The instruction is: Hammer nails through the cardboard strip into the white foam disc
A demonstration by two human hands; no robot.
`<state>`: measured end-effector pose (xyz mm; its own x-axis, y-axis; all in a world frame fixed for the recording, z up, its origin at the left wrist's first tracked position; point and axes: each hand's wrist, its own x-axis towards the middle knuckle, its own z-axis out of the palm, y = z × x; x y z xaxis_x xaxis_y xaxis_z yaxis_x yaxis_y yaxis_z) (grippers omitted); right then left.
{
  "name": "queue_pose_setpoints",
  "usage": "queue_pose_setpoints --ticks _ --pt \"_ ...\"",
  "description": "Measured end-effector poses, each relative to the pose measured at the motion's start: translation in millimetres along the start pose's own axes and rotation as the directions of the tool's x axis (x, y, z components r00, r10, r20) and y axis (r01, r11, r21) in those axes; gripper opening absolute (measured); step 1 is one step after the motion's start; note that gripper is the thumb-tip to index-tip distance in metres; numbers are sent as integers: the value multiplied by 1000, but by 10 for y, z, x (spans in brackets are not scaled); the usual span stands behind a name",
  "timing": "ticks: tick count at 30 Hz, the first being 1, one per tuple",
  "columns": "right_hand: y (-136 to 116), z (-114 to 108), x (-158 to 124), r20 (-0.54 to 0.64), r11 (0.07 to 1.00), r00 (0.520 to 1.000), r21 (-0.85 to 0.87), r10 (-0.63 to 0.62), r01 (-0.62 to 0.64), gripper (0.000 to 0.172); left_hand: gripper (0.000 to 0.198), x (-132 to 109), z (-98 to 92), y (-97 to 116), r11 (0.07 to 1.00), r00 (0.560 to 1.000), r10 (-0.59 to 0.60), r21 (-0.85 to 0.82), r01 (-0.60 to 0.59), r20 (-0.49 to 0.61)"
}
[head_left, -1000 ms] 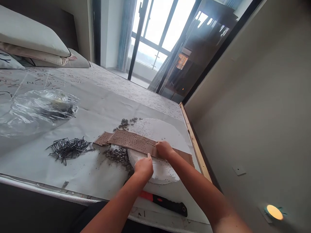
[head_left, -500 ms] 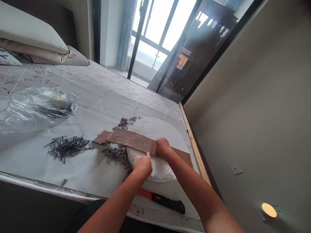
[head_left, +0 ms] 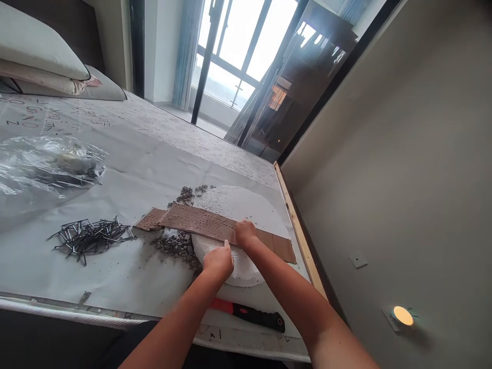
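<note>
A long brown cardboard strip [head_left: 200, 220], dotted with small holes, lies across a white round foam disc [head_left: 249, 205]. My left hand [head_left: 218, 261] is closed at the strip's near edge, its thumb against the cardboard. My right hand [head_left: 245, 233] is closed on the strip, a little further right. Small grey crumbs [head_left: 179, 246] are heaped beside the disc on its left, with more behind the strip. A pile of nails [head_left: 92, 236] lies to the left. Below my hands is a tool with a black and red handle [head_left: 257, 316], its head hidden by my left arm.
A clear plastic bag [head_left: 49, 164] with dark contents lies at the left. A wooden rail [head_left: 300, 225] runs along the right edge of the covered mattress [head_left: 165, 154]. Folded bedding [head_left: 42, 46] sits at the back left.
The whole view has shifted, so everything appears slightly further left. Both hands remain at nearly the same places on the cardboard strip.
</note>
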<state>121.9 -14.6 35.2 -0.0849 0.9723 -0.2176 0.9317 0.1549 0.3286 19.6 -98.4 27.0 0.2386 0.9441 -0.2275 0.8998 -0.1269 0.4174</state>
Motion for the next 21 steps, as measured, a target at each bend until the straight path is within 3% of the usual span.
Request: queue_pose_setpoints --ticks 7,13,21 --pt "-31 -56 100 85 988 988 81 125 -132 36 56 -1 16 -13 1000 1000 6 4 -6 -1" --pt "-61 -85 202 204 977 962 72 180 -199 54 57 15 26 -22 1000 1000 -2 -3 2 7" --pt "-34 -119 130 240 991 966 59 99 -116 37 54 3 11 -3 1000 1000 -12 23 11 25"
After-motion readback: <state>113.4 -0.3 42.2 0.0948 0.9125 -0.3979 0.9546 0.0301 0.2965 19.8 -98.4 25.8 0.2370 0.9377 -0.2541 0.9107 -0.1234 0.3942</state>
